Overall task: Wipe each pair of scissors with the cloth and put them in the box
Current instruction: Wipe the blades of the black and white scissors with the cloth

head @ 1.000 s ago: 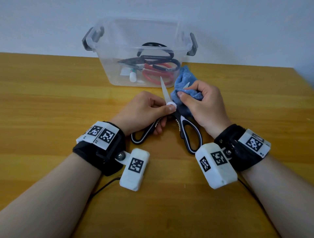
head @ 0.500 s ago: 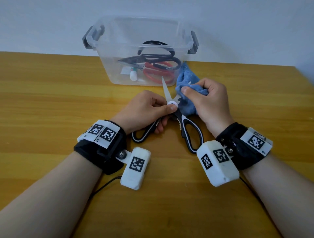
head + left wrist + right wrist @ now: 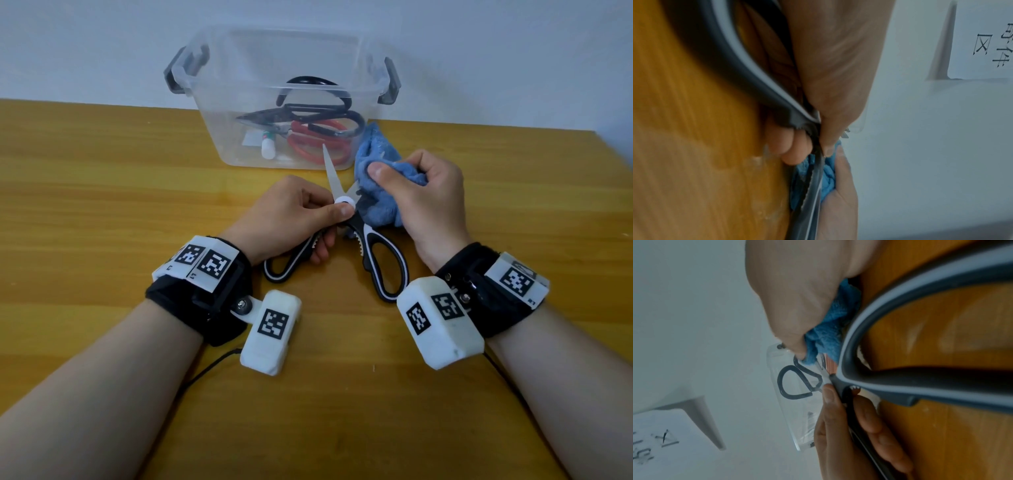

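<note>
Left hand (image 3: 294,212) pinches the open scissors (image 3: 346,222) at the pivot, steadying them mid-table; right hand (image 3: 424,198) clutches the cloth (image 3: 376,178) around one blade; box (image 3: 219,102) waits at the far edge.

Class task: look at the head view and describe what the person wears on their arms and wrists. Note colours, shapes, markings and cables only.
Both forearms are bare, with no sleeves. Each wrist carries a black strap: left wrist strap, right wrist strap. White plates with square black-and-white coded markers sit on top of each strap. A rounded white box, also marked, is bolted to each strap's inner side: left box, right box. A thin black cable trails from the left box.
</note>
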The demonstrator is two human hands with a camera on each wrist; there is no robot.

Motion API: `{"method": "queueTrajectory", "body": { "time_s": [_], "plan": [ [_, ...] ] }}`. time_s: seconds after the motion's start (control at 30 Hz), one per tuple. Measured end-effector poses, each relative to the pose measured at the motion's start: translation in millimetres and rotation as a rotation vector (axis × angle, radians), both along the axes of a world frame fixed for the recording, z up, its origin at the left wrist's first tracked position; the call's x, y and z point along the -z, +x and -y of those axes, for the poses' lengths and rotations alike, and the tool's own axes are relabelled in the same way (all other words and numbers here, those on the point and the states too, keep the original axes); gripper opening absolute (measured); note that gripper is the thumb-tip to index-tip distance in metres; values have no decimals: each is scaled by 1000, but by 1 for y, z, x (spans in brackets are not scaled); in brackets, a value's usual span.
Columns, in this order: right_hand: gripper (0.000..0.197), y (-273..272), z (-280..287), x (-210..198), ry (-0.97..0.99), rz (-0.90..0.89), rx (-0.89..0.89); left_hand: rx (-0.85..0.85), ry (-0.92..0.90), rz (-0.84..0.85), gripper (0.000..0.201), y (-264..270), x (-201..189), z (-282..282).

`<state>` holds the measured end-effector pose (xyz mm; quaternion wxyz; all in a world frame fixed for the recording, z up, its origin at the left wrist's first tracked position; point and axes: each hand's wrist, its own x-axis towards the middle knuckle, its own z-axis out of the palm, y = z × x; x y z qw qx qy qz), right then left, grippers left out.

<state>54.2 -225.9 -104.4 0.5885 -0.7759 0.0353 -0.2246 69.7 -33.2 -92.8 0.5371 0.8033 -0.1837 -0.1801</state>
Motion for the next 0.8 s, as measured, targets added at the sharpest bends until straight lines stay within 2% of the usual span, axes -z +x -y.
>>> {"method": "queueTrajectory", "body": {
  "time_s": [0.1,0.2,0.3,0.47,0.63,0.7,0.8],
  "plan": [
    [37,-2,-1,1,-178,-41,-166,-6,-2,9,37,0,0,-1],
    [38,0,-1,3,-196,-39,-80,10,2,14,39,0,0,-1],
    [35,2,1,2,-34,15,61,2,-14,-4,36,-1,0,-1],
    [11,6,8,-2,244,197,204,-15,-40,-21,33,0,-1,-1],
    [14,7,12,-5,413,343,220,-11,-52,-23,34,-1,-2,-2],
    [13,6,11,-5,331,367,166,-12,-54,-22,35,-1,-2,-2],
    [5,3,6,-1,103,323,15,-32,-65,-9,36,0,-1,-3]
  ]
}}
